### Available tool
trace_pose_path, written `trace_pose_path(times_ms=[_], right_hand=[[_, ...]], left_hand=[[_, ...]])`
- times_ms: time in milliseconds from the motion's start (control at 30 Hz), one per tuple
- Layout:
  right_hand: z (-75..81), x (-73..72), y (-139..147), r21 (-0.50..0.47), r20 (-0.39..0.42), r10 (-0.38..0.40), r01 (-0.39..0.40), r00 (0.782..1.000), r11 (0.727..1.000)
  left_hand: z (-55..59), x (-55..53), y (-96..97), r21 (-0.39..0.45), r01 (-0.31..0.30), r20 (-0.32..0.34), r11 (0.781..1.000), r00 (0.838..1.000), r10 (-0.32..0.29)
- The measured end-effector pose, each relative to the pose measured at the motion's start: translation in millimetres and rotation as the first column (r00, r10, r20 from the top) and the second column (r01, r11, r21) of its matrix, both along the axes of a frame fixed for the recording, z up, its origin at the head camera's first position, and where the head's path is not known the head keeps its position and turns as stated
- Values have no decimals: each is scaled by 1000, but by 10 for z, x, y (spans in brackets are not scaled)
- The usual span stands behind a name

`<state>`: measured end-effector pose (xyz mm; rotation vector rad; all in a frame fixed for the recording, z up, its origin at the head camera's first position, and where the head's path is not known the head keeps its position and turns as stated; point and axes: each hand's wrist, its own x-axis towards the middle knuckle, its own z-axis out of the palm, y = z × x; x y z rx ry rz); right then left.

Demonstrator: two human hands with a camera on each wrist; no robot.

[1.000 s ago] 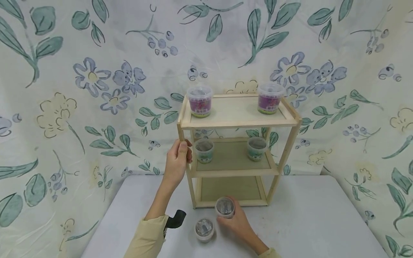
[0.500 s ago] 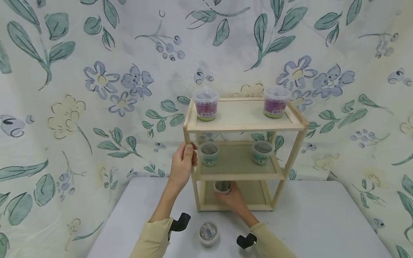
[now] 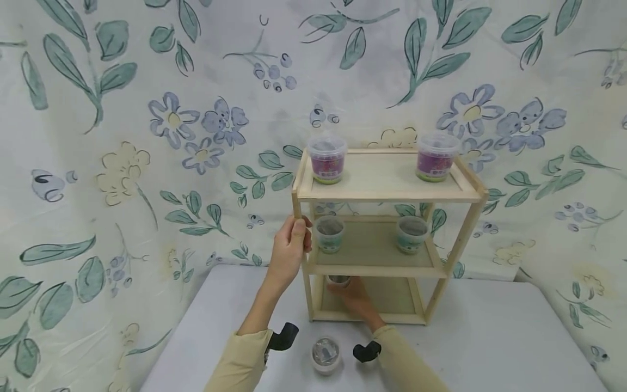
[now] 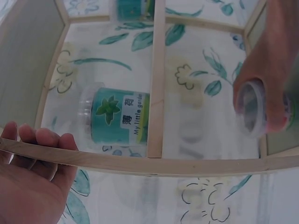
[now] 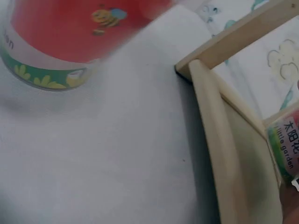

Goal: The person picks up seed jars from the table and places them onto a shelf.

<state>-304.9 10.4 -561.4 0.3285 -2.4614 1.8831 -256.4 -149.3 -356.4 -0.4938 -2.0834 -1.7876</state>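
My left hand grips the left front post of a three-tier wooden shelf rack. The fingers curl round that post in the left wrist view. My right hand reaches in at the left part of the bottom tier and holds a clear plastic cup. Its red and green label shows at the edge of the right wrist view. Whether the cup touches the board is hidden. Another red-labelled cup stands on the table in front of the rack.
Two green-labelled cups stand on the middle tier, one left and one right. On the top tier are two purple-labelled cups, left and right. The white table meets a floral cloth behind.
My right hand has carried the cup from in front of the rack onto or just over the bottom tier, deeper inside. The left hand keeps its grip. The head view has shifted slightly.
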Motion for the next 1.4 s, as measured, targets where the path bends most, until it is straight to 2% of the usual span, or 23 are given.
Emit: trace_pose_path(times_ms=[133,367,600,733,967,1400], right_hand=[[-45,2,-61,30,-10,32,-32,999,999],[-119,-17,-178,7,1,69,-69,998,998],[-162,-39,-208,16,5,71,-71,997,997],[-170,-47,-194,-9,17,76,-76,997,997],[-211,-71,-156,-29,11,97,-96,995,995],[-230,-50,-19,-63,11,127,-126,992,990]], left_hand=[[10,11,12,3,4,12,1000,1000,-4],[38,34,1,-9,15,57,1000,998,-15],[256,222,45,-32,-5,49,999,999,7],[284,246,58,-36,4,40,999,999,-2],[6,26,7,-37,-10,2,999,1000,10],[17,27,18,-28,-19,15,999,1000,20]])
